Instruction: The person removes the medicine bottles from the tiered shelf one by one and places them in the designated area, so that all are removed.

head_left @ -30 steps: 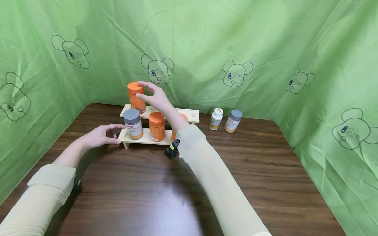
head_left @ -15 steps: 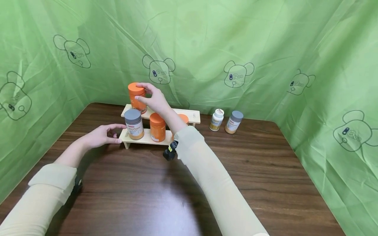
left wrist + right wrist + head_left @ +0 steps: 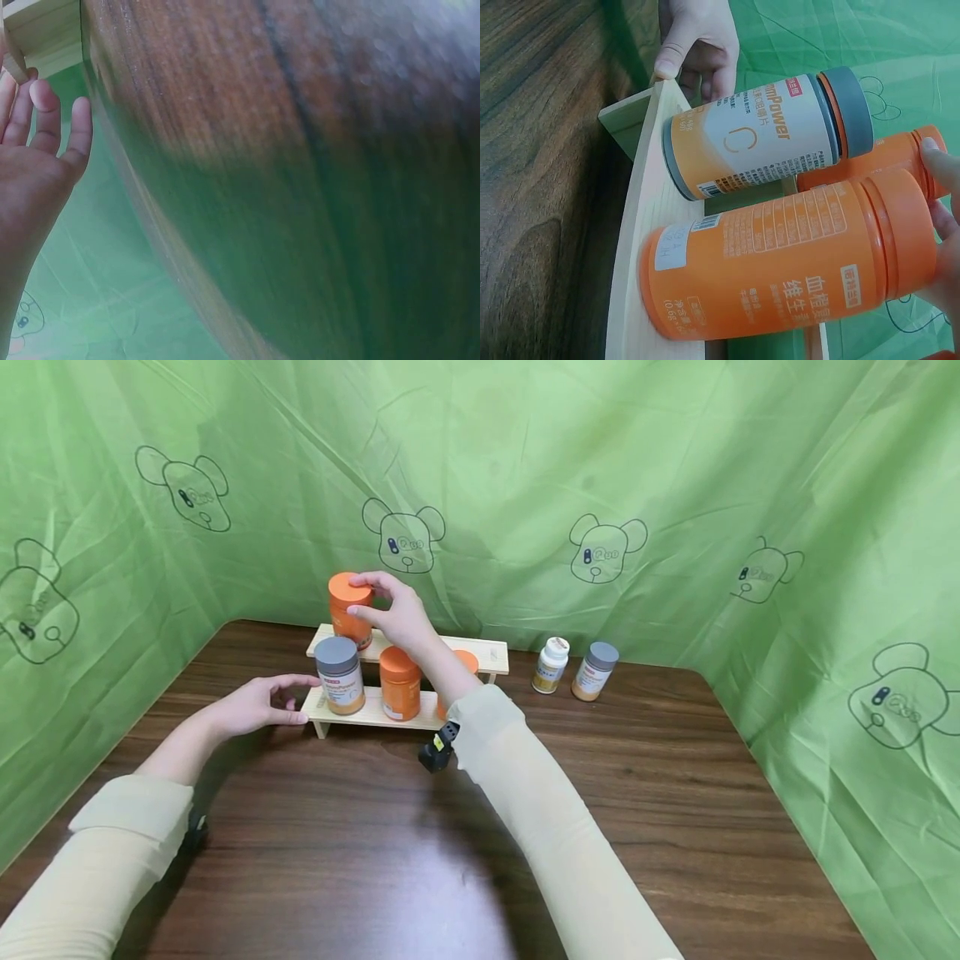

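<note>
My right hand pinches an orange-lidded supplement bottle upright at the left end of the upper shelf of a two-tier wooden rack. The right wrist view has the thumb against this bottle's lid. At the rack's left end, my left hand grips the lower shelf between thumb and fingers; the left wrist view shows its other fingers apart from the wood. On the lower shelf stand a grey-lidded bottle, an orange bottle beside it, and another orange bottle partly behind my right forearm.
A small white-capped bottle and a grey-lidded bottle stand on the dark wooden table, right of the rack. Green cloth hangs close behind the table and along both sides.
The orange bottle in my right hand has shifted very slightly to the right and nearer along the upper shelf. My left hand keeps its grip on the rack.
</note>
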Demonstrator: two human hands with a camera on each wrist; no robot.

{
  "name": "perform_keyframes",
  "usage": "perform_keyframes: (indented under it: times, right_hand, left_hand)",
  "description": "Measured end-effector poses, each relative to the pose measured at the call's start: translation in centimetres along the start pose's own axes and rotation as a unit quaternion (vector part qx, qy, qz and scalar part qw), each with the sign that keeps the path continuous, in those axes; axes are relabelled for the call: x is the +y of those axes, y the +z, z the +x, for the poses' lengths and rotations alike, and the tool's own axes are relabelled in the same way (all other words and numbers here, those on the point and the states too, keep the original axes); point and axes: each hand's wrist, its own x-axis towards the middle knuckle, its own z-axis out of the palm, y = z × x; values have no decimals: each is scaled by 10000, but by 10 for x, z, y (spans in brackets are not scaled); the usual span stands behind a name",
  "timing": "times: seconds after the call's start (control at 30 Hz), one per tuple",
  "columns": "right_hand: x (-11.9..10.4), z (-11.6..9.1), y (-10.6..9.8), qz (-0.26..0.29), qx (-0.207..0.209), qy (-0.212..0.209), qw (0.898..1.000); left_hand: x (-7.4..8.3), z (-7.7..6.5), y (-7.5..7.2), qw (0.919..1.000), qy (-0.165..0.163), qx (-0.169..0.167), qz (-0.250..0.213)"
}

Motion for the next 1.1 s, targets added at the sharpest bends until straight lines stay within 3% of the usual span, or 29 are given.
perform_keyframes:
  times: [0.33,0.53,1.1]
  right_hand:
    - [-6,-5,-3,224,83,138,9996]
    - [-11,-7,-7,322,190,-46,9993]
    - [-25,-14,-35,689,369,-115,9969]
  left_hand:
    - [1,-3,5,10000,75,52,16]
    - [0,0,5,9999,109,99,48]
    - [-8,-1,4,9998,185,79,-36]
